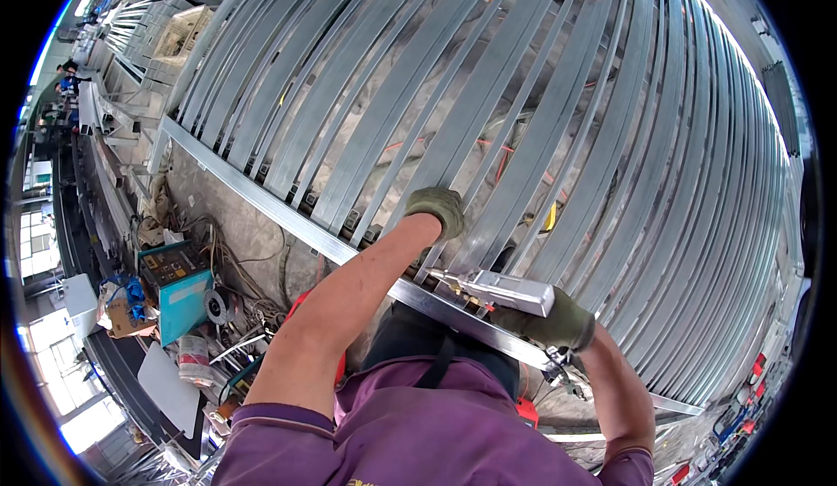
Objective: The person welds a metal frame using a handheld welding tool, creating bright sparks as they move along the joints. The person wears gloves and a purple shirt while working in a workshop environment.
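My left hand (pixel 436 211), in an olive-green work glove, lies over a long grey metal bar (pixel 449 150), its fingers curled round the bar's edge. My right hand (pixel 549 322), gloved the same way, is wrapped under a silver box-shaped welding gun (pixel 514 292) with small brass-coloured fittings. The gun's narrow front end points left, just above the near rail (pixel 466 320) of the metal frame. Several parallel bars run away from that rail. The glove and the gun's body hide most of my right fingers.
At the left stand a teal machine with a control panel (pixel 185 290), tangled cables (pixel 235 268) and a white-and-red bucket (pixel 196 360). A yellow object (pixel 550 217) shows between the bars. Far left, another person (pixel 68 79) is at the benches.
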### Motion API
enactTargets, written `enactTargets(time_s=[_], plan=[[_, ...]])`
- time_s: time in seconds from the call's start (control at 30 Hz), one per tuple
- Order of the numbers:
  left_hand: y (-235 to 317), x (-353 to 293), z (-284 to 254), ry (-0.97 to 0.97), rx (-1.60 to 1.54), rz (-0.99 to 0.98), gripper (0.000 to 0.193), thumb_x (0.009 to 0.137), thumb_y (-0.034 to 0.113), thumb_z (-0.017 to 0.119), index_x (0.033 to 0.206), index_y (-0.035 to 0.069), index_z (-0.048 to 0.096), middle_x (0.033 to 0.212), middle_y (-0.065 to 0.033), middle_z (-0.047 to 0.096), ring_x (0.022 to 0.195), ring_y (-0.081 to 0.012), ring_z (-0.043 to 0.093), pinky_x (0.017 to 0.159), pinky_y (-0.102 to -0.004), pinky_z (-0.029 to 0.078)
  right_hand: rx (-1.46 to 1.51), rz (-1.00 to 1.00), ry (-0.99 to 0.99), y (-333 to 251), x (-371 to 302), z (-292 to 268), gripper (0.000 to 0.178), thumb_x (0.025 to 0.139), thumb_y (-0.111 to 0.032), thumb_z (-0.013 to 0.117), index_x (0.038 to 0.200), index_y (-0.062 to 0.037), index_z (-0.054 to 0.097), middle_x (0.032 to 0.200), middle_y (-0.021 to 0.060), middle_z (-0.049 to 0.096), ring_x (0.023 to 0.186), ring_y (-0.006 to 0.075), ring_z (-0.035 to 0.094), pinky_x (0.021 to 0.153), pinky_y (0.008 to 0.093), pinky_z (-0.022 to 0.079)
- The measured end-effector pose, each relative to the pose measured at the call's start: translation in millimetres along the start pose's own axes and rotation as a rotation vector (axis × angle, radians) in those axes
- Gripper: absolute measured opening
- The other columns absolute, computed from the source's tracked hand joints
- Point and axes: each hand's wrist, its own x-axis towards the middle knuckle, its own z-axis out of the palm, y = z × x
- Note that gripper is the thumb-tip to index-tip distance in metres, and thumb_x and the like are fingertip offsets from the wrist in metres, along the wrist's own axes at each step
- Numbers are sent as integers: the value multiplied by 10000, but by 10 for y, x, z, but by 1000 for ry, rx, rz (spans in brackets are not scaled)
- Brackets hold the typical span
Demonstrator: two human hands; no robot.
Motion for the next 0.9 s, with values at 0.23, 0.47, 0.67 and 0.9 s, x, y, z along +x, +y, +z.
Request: enactTargets(time_s=[0.23, 0.47, 0.67, 0.9], plan=[[56, -35, -59, -28, 1, 1, 430, 1034, 370, 585, 1161, 46, 838, 1205, -214, 808, 1141, -385, 780, 974, -503, 610, 47, -46, -67, 447, 400, 86, 559, 994, -277, 865, 1478, -76, 671, 1329, 91, 793, 1209, 174, 740, 1051, 318, 577], [69, -58, -83, -48, -24, -19, 415, 1028, 391, 614, 1180, 79, 841, 1223, -208, 805, 1157, -388, 773, 991, -497, 603, 56, -60, -116, 548, 513, 95, 508, 993, -248, 863, 1442, -77, 698, 1326, 70, 790, 1191, 168, 741, 1043, 319, 590], [70, -55, -131, -83, -15, -23, 420, 1024, 388, 620, 1188, 69, 838, 1236, -220, 798, 1164, -390, 770, 1000, -504, 598, 143, -9, -187, 602, 579, 99, 478, 1009, -208, 840, 1448, -93, 691, 1345, 68, 777, 1224, 172, 729, 1071, 309, 587], [91, -54, -161, -94, -26, -28, 416, 1009, 371, 633, 1202, 64, 836, 1236, -224, 798, 1165, -391, 772, 1001, -510, 600, 203, 40, -245, 539, 579, 62, 515, 1024, -239, 821, 1487, -87, 656, 1379, 75, 763, 1243, 172, 721, 1084, 301, 581]])
